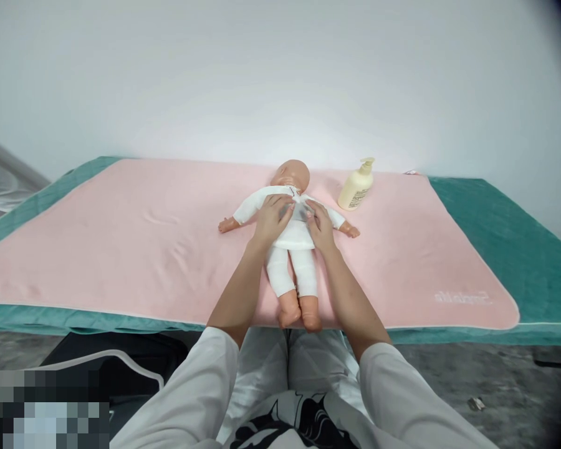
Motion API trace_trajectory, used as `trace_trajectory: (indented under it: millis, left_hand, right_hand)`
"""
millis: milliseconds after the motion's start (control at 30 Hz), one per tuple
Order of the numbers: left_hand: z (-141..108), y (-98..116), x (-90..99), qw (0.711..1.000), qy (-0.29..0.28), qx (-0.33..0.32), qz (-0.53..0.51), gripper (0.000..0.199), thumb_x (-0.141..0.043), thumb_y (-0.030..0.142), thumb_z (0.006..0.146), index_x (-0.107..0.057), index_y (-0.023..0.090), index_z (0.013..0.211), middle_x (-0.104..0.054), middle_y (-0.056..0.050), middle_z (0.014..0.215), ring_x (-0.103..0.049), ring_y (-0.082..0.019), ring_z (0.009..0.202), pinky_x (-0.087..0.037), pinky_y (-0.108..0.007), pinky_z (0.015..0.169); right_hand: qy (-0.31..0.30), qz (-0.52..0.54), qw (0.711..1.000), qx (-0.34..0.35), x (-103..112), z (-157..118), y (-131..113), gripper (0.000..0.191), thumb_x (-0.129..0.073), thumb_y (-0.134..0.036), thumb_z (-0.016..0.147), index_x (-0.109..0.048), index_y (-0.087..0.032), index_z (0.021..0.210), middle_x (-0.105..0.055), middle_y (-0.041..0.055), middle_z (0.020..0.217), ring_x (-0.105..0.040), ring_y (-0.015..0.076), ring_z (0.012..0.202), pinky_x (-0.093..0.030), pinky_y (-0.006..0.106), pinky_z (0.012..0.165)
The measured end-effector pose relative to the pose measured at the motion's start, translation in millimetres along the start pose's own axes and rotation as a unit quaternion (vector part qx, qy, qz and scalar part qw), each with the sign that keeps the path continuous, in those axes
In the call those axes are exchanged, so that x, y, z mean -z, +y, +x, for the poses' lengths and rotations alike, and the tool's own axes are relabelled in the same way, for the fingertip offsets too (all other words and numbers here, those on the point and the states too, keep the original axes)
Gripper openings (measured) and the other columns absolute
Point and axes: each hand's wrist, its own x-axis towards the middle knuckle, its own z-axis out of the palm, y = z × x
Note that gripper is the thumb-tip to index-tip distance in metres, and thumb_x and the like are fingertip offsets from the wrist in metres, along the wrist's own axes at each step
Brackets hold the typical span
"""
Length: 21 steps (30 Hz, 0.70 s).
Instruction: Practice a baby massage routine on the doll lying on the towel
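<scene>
A baby doll (295,237) in a white top and white leggings lies on its back, its head away from me and its bare feet at the near edge. My left hand (273,217) rests on the left side of its chest, fingers stretched out toward the middle. On the other side of the chest lies my right hand (320,223), its fingers slightly bent and apart on the cloth. A greyish patch of the top shows between both hands. The doll's arms spread out to either side.
A cream pump bottle (356,186) stands right of the doll's head. Beneath everything is a pink mat (121,249) over a green-covered table (537,249). A white wall (280,75) rises behind. Below left are a black object (121,349) and a pale cable (116,354).
</scene>
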Motion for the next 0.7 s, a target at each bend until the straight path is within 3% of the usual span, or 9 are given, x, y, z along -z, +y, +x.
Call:
trace_trajectory:
  millis: [100, 167, 400, 700]
  left_hand:
    - [-12, 11, 7.1, 1.0, -0.004, -0.015, 0.026, 0.025, -0.046, 0.031, 0.098, -0.063, 0.019, 0.083, -0.067, -0.007, 0.092, -0.058, -0.021, 0.092, -0.047, -0.038, 0.088]
    - [-21, 18, 8.6, 0.999, -0.016, -0.027, 0.033, 0.029, -0.046, 0.031, 0.098, -0.059, 0.019, 0.075, -0.064, -0.006, 0.084, -0.055, -0.021, 0.084, -0.047, -0.036, 0.081]
    - [-41, 26, 2.3, 0.998, -0.042, -0.033, -0.013, 0.031, -0.046, 0.03, 0.098, -0.054, 0.021, 0.07, -0.059, -0.003, 0.071, -0.053, -0.018, 0.075, -0.044, -0.033, 0.072]
    - [-38, 24, -6.4, 0.996, -0.075, -0.014, 0.039, 0.033, -0.049, 0.031, 0.096, -0.057, 0.021, 0.065, -0.06, -0.003, 0.064, -0.057, -0.018, 0.07, -0.044, -0.033, 0.07]
  right_hand:
    - [0.078, 0.0, 0.997, 0.001, 0, -13, -9, 0.04, -0.044, -0.049, 0.099, -0.071, -0.02, 0.105, -0.063, 0.0123, 0.113, -0.059, 0.0242, 0.114, -0.049, 0.045, 0.105]
    - [0.086, -0.006, 0.996, 0.008, 1, -24, -16, 0.036, -0.044, -0.044, 0.1, -0.072, -0.022, 0.096, -0.064, 0.0099, 0.102, -0.061, 0.0233, 0.104, -0.052, 0.044, 0.098]
    - [0.045, -0.012, 0.999, 0.019, 4, -53, -27, 0.031, -0.046, -0.036, 0.099, -0.068, -0.022, 0.082, -0.066, 0.0073, 0.092, -0.059, 0.0226, 0.095, -0.049, 0.043, 0.09]
    - [-0.014, -0.07, 0.997, -0.002, 0, -49, -20, 0.03, -0.046, -0.025, 0.095, -0.06, -0.022, 0.068, -0.065, 0.0039, 0.077, -0.055, 0.0203, 0.08, -0.045, 0.039, 0.08]
